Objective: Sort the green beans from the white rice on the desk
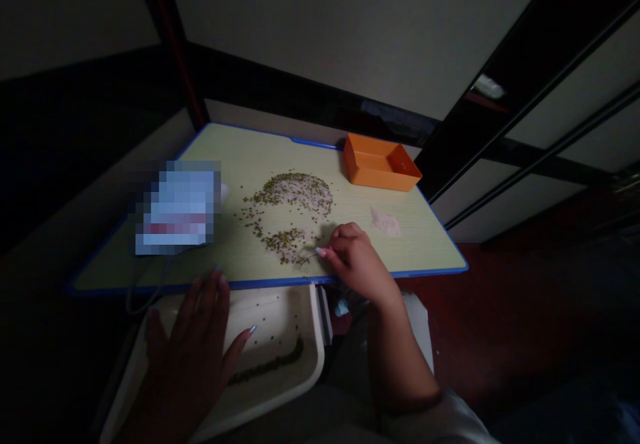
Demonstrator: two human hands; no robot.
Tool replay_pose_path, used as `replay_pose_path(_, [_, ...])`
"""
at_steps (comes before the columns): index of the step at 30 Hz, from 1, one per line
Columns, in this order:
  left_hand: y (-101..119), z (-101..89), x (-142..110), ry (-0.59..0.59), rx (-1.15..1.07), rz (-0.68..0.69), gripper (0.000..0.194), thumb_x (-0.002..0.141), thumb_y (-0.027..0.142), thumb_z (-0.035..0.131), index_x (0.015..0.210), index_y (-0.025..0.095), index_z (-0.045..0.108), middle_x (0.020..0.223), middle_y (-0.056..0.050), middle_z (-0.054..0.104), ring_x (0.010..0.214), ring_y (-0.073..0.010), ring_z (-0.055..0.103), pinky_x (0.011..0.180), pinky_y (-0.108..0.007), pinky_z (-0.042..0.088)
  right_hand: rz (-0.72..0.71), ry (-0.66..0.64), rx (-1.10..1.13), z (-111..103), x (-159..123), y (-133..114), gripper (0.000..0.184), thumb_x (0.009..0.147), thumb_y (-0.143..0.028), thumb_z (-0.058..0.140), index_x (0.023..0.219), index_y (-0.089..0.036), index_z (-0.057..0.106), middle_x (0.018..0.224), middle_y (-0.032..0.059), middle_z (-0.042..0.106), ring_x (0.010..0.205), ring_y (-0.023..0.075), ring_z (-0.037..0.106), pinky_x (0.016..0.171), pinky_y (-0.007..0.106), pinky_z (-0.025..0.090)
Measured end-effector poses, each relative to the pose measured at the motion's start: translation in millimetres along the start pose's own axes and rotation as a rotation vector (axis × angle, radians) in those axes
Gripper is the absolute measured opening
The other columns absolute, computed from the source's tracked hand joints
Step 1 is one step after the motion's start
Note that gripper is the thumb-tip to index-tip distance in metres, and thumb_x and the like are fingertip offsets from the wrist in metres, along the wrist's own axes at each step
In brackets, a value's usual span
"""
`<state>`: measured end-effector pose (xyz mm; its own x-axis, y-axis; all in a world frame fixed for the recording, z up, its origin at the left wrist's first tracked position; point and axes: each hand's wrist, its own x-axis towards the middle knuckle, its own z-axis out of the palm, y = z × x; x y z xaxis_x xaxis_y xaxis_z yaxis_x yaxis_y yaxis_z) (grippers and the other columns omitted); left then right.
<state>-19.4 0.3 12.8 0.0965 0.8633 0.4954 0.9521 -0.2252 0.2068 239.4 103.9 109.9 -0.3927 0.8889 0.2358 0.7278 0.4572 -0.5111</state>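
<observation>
Small green beans mixed with pale grains point(295, 194) lie spread in a ring-like heap on the pale yellow-green tabletop point(225, 164) with a blue rim. My right hand point(355, 261) is closed at the heap's near right side, low over the table. A thin, pale, wire-like thing point(311, 255) sticks out from its fingertips toward the grains; its kind is unclear. With fingers stretched and apart, my left hand point(193, 341) rests near the table's front edge, above a white plastic bin point(320, 357) with green beans along its bottom. It holds nothing I can see.
An orange open box point(383, 177) stands at the table's back right. A separate small pile of pale grains point(385, 221) lies in front of it. At the left is a blurred-out white-blue object point(175, 207) with a thin cord or loop point(133, 291). Cabinet panels rise behind.
</observation>
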Motion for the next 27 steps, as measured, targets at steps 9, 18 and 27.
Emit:
replay_pose_path(9, [0.2,-1.7,1.0,0.004,0.001,0.021,0.082,0.093,0.064,0.034,0.16,0.028,0.002,0.156,-0.025,0.046,0.142,-0.0432,0.049,0.11,-0.086,0.029,-0.034,0.042,0.03,0.5,0.7,-11.6,0.033,0.099,-0.026,0.062,0.068,-0.019,0.059,0.088,0.0056,0.059,0.093,0.0211,0.051,0.087,0.037,0.042])
replay_pose_path(18, [0.0,-0.6,0.3,0.012,0.038,0.028,0.081,0.095,0.057,0.037,0.16,0.025,0.001,0.157,-0.026,0.044,0.143,-0.042,0.047,0.112,-0.085,0.029,0.007,0.049,0.008,5.8,4.7,-19.2,0.031,0.098,-0.022,0.061,0.067,-0.019,0.058,0.088,0.0064,0.06,0.093,0.0217,0.053,0.088,0.037,0.043])
replay_pose_path(27, [-0.4,-0.4,-2.3,-0.042,0.098,0.03,0.083,0.094,0.04,0.046,0.16,0.021,0.0,0.161,-0.024,0.038,0.152,-0.0374,0.037,0.119,-0.079,0.024,0.052,0.057,-0.03,5.2,3.9,-11.1,0.031,0.098,-0.023,0.06,0.067,-0.019,0.061,0.085,0.0071,0.061,0.09,0.0221,0.052,0.086,0.039,0.042])
